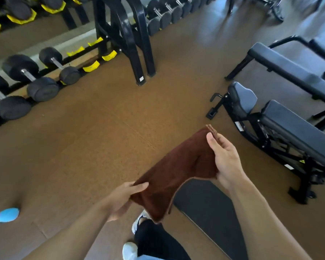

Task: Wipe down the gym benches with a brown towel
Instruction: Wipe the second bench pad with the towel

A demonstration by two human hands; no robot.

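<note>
A folded brown towel is stretched in the air, slanting from lower left to upper right. Two dark padded gym benches stand at right, side by side; a third bench pad lies below the towel.

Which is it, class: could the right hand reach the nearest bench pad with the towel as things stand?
Probably yes. The right hand holds the brown towel just above the dark bench pad, with nothing between them, though both hands grip the towel.

One brown towel is in view, along with two hands, three gym benches and one dumbbell rack.
</note>
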